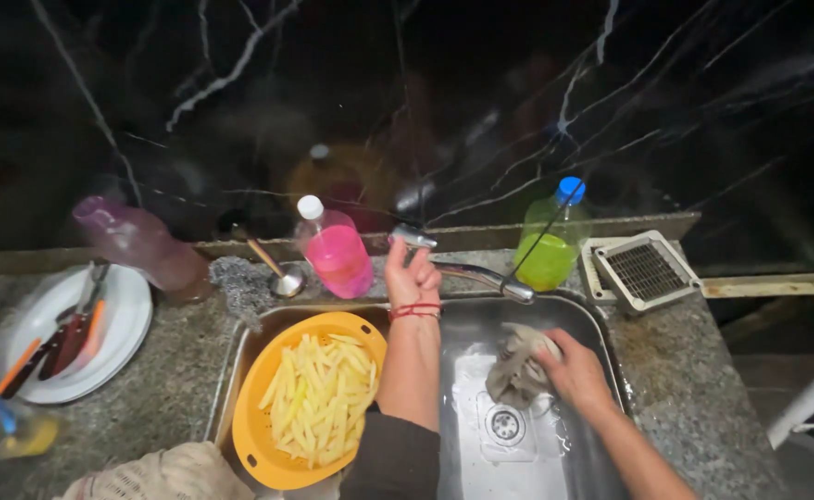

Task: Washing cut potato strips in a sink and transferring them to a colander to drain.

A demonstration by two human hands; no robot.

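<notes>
My left hand (411,272) reaches up from the steel sink (585,315) and grips the handle of the tap (467,270) at the back rim; red threads circle that wrist. My right hand (569,368) is down inside the basin, holding a grey wet cloth (520,363) under the tap's spout, just above the drain (504,425). An orange colander (261,426) full of raw, pale yellow potato sticks sits in the left part of the sink, beside my left forearm.
Behind the sink stand a pink-liquid bottle (335,250), a green-liquid bottle (550,243), a steel wool pad (237,282) and a white grid chip cutter (641,268). Left on the granite counter: a white plate (115,347) with knives, a purple bottle (140,243).
</notes>
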